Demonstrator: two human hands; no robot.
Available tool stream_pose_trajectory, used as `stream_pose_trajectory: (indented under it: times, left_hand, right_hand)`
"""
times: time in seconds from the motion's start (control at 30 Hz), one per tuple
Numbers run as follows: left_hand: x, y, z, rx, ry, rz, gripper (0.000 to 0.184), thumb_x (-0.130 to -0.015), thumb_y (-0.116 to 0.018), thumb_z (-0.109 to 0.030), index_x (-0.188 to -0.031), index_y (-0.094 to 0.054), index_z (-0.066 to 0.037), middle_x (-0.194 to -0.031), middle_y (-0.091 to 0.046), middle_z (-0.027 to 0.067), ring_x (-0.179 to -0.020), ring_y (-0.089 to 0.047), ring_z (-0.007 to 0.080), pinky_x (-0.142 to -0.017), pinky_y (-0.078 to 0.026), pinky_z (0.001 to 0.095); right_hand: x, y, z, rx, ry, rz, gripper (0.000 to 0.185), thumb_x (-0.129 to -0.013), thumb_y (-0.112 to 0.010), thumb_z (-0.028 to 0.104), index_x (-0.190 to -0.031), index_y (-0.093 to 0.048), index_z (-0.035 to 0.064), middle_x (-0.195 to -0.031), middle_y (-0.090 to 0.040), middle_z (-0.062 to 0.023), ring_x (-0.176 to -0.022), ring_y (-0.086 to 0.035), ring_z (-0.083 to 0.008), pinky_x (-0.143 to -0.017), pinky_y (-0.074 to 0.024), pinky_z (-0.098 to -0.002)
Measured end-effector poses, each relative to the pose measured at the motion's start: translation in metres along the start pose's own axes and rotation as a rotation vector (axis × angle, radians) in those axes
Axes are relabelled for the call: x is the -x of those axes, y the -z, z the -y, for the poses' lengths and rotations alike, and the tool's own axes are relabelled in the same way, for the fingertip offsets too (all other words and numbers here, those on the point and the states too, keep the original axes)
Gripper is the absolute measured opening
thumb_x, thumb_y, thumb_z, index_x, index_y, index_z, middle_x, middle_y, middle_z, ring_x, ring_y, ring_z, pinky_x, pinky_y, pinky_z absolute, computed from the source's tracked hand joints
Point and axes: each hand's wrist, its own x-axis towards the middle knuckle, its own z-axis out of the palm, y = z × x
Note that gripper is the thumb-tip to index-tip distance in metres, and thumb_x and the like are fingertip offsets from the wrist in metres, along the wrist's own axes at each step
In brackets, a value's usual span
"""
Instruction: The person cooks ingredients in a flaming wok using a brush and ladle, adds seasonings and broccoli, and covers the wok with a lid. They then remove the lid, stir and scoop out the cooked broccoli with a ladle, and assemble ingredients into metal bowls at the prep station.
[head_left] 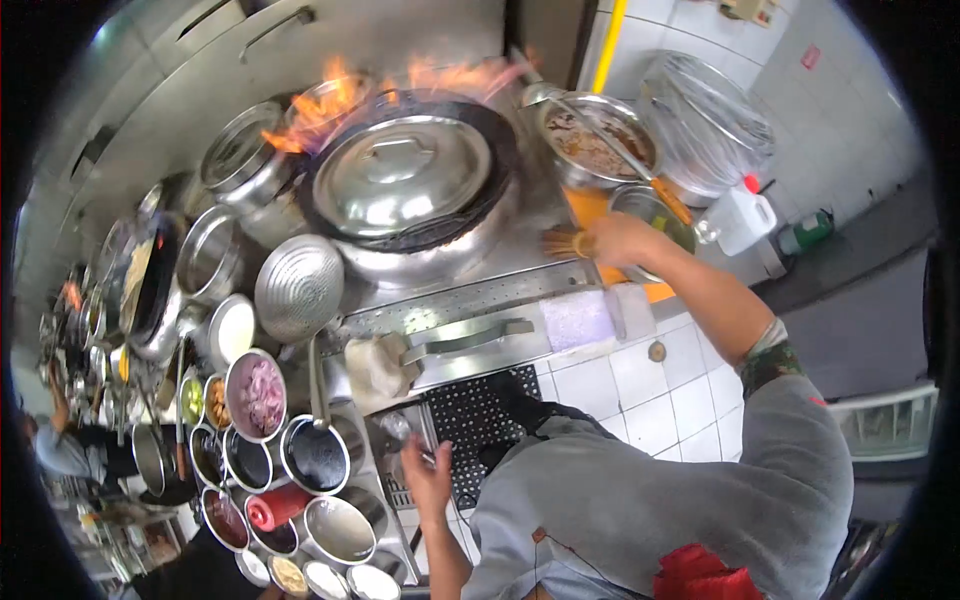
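Note:
My right hand is closed around a bamboo wok brush, its bristles pointing left over the steel stove edge. A steel pot stands just beyond that hand. Low in the middle, my left hand is curled near the counter's edge. A small shiny piece shows between its thumb and fingers, too blurred to name. Left of the right hand, a large wok sits on the burner under a domed steel lid, with flames rising behind it.
A ladle lies across a bowl of reddish liquid. A perforated strainer rests left of the wok. Several seasoning pots crowd the left counter, one with chopped onion. A white jug stands right. Another person is far left.

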Motion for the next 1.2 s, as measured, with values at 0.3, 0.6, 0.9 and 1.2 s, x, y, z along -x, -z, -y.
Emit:
stream_pose_trajectory:
  times: [0.3, 0.6, 0.9, 1.2]
  left_hand:
    - [0.118, -0.013, 0.132, -0.206, 0.557, 0.094, 0.058, -0.086, -0.062, -0.046, -0.125, -0.058, -0.003, -0.116, -0.064, 0.0233, -0.108, -0.06, 0.0408, -0.096, -0.047, 0.0464]
    - [0.286, -0.031, 0.191, 0.044, 1.121, -0.091, 0.049, -0.086, -0.055, -0.045, -0.107, -0.07, -0.002, -0.118, -0.063, 0.0244, -0.11, -0.061, 0.0378, -0.096, -0.048, 0.0442]
    - [0.385, -0.147, 0.161, 0.24, 1.332, -0.728, 0.051, -0.087, -0.054, -0.047, -0.094, -0.072, 0.0, -0.105, -0.068, 0.0229, -0.103, -0.063, 0.0382, -0.093, -0.048, 0.0442]
    - [0.468, -0.182, 0.111, 0.39, 1.426, -1.04, 0.048, -0.085, -0.062, -0.044, -0.109, -0.069, -0.003, -0.108, -0.067, 0.0226, -0.107, -0.062, 0.0367, -0.095, -0.048, 0.0411]
  right_hand:
    - [0.045, 0.008, -0.019, -0.134, 0.25, -0.16, 0.047, -0.096, -0.049, 0.036, -0.133, -0.054, 0.006, -0.129, -0.058, -0.0198, -0.12, -0.055, -0.0325, -0.101, -0.0414, -0.0396]
    - [-0.01, -0.045, 0.055, -0.378, 0.323, 0.126, 0.053, -0.091, -0.057, 0.016, -0.138, -0.044, -0.0031, -0.123, -0.059, -0.0223, -0.11, -0.059, -0.0305, -0.093, -0.0448, -0.0363]
    - [0.109, -0.035, 0.293, -0.078, 1.258, 0.463, 0.059, -0.083, -0.068, 0.014, -0.138, -0.048, 0.0014, -0.107, -0.065, -0.0172, -0.089, -0.065, -0.0247, -0.08, -0.052, -0.0348]
    - [0.214, -0.13, 0.402, 0.437, 1.747, 0.682, 0.06, -0.08, -0.071, 0.03, -0.13, -0.055, 0.0, -0.099, -0.064, -0.0208, -0.09, -0.064, -0.035, -0.081, -0.0508, -0.0407]
